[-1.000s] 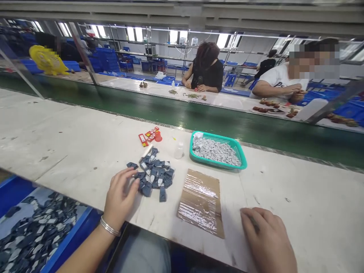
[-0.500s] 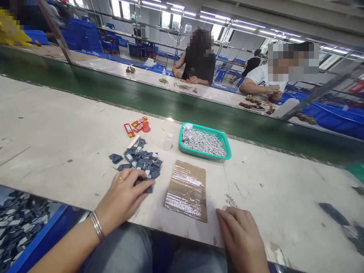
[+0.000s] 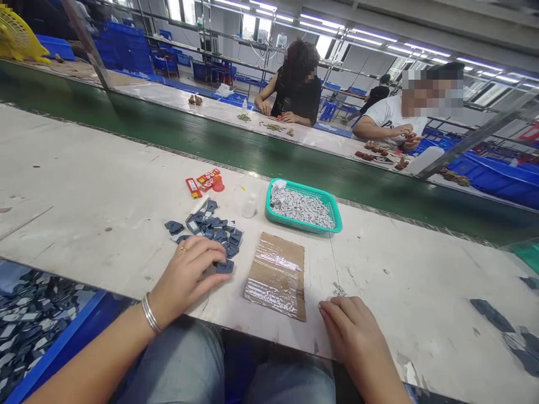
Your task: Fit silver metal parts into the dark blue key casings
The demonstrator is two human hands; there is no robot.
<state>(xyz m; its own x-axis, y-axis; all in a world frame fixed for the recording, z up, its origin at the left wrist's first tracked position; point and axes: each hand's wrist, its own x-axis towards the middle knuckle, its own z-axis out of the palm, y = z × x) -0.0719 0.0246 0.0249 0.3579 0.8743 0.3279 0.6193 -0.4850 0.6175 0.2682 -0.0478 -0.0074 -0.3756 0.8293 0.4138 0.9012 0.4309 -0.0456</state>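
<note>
My left hand (image 3: 191,275) pinches a dark blue-grey plastic part (image 3: 224,266) between thumb and fingers, just above the table. Behind it lies a loose pile of similar dark parts (image 3: 217,229), some with white pieces on them. My right hand (image 3: 351,328) is closed at the table's near edge, thumb and forefinger pressed together. Something tiny may be between those fingertips, but I cannot make it out. Several small light pieces (image 3: 339,289) lie just beyond that hand. Between my hands is a brown cardboard sheet (image 3: 275,275) with shiny clear tape across it.
A green basket (image 3: 338,220) holds many small grey-white pieces. Beside it stands a clear container (image 3: 249,209); red packets (image 3: 193,188) lie to the left. A blue bin (image 3: 63,342) of dark parts sits at lower left. Beyond a green conveyor (image 3: 236,148), co-workers sit working.
My left hand has drawn a dark part away from the pile's near side, and it now shows clearly in the fingers. My right hand stays pinched in nearly the same place.
</note>
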